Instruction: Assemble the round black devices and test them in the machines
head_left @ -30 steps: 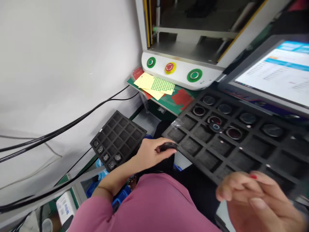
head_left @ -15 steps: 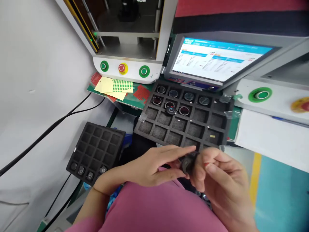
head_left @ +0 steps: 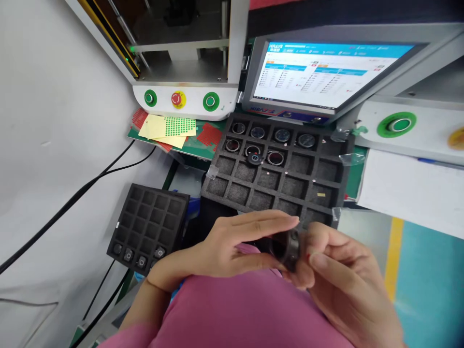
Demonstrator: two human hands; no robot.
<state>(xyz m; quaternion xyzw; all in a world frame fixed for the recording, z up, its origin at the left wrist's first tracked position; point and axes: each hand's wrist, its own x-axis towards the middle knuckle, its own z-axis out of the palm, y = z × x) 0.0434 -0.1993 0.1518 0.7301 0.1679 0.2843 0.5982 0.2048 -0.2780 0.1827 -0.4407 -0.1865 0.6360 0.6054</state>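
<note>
My left hand (head_left: pixel 235 241) is held low in front of the pink top, its fingers stretched along one side of a dark round watch case (head_left: pixel 292 249) and its thumb along the other. Motion blurs the case, which stands tilted on edge. On its right is my right hand (head_left: pixel 340 270), closed in a pinch, with a tiny red piece (head_left: pixel 309 257) at the fingertips. Its lower fingers reach the case's underside. Just beyond both hands lies a black foam tray (head_left: pixel 268 195) with round watch cases in its back rows. One dark round back part (head_left: pixel 254 158) rests across a divider there.
A smaller foam tray (head_left: pixel 145 195) with several watch parts stands at the left. Behind are a press machine (head_left: pixel 181 104) with buttons, a lit monitor (head_left: pixel 326 77), and sticker sheets (head_left: pixel 170 128). White paper (head_left: pixel 409 193) lies at the right; black cables (head_left: pixel 72 193) run along the wall.
The watch case has turned between my hands, its edge now facing up more. My right hand has shifted slightly right and down, still pinching. The camera view has shifted a little.
</note>
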